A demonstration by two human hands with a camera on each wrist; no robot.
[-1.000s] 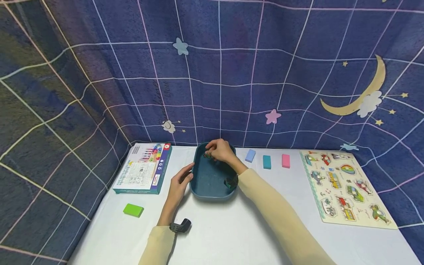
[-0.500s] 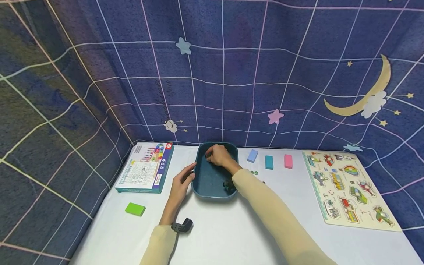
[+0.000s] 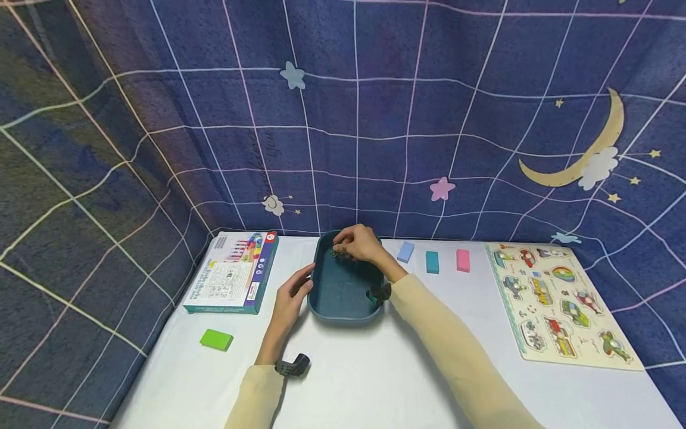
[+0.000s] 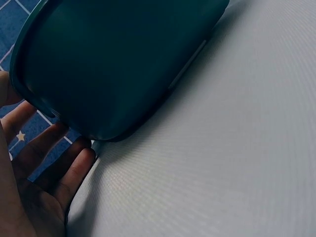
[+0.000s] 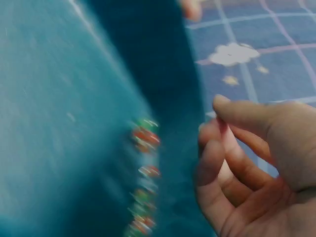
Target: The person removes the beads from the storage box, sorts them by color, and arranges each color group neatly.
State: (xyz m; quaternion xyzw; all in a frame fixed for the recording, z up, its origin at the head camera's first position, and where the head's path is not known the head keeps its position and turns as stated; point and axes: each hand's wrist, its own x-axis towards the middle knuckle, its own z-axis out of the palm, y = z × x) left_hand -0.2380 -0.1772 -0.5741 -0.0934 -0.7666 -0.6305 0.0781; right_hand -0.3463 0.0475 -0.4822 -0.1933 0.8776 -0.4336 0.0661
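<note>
Touches tub [image 3: 344,297] at nine o'clock with spread left grip [image 3: 287,305], holds bunched right grip [image 3: 360,243] near beads [image 5: 144,138] at eleven, cannot tell if pinching any

My right hand [image 5: 252,163] reaches in from the lower right, palm partly showing, fingers bent and their tips gathered close to my thumb; whether I have anything pinched there is too small to tell. Left of it, just apart from my fingers, a broken row of shiny green and orange beads [image 5: 145,140] runs downward inside the teal container [image 5: 54,94], along its inner wall, smeared by blur. A bit of my left hand [image 5: 192,10] shows at the container's outer edge, up top. Beyond my fingers, blue fabric [image 5: 276,64] carries pale crossing lines, a white cloud [image 5: 233,54] and small yellowish stars [image 5: 230,80].
</note>
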